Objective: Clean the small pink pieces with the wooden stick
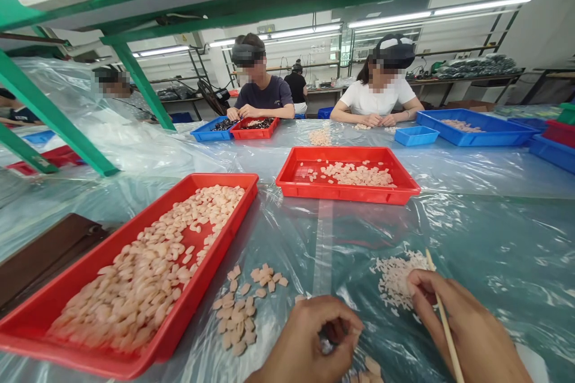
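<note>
Sorting pale pieces: your left hand pinches one piece near centre, your right hand grips a stick beside the white heap; next, likely bring its tip precisely to that piece.

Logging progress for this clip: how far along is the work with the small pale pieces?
Looks done: a loose group of pink pieces lies beside the red tray. In hand: the left hand pinches something small I can't make out, and the right hand holds a thin stick by the white heap. Left: that heap, seemingly; whether the full tray is supply or output is unclear.
</note>
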### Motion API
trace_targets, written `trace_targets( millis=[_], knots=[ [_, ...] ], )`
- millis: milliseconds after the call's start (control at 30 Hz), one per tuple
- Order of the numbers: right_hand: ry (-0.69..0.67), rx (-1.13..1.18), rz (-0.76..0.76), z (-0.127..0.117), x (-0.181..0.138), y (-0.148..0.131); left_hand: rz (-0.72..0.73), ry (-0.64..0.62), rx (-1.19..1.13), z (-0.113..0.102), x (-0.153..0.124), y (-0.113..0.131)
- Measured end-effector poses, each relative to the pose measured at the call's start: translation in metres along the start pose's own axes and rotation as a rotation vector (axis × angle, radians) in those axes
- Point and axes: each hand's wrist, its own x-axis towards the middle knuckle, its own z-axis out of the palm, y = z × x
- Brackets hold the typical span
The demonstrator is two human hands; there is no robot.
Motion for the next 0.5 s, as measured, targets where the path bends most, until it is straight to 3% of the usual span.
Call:
trace_targets(
  millis=[100,300,367,500],
  knots=[
    [0.061,-0.052,0.086,0.004,0.002,0.006,0.029,-0.087,0.011,0.006,0.001,-0.002],
    [0.09,0.151,0.137,0.018,0.002,-0.015,0.136,-0.276,-0.036,0.012,0.001,-0.01],
    [0.062,0.17,0.123,0.015,-0.001,-0.021,0.134,-0.267,-0.009,0.01,0.001,-0.01],
    [-0.049,0.305,0.005,0.001,-0.008,-0.032,0.064,-0.134,0.146,0.007,-0.001,-0.009]
  ],
)
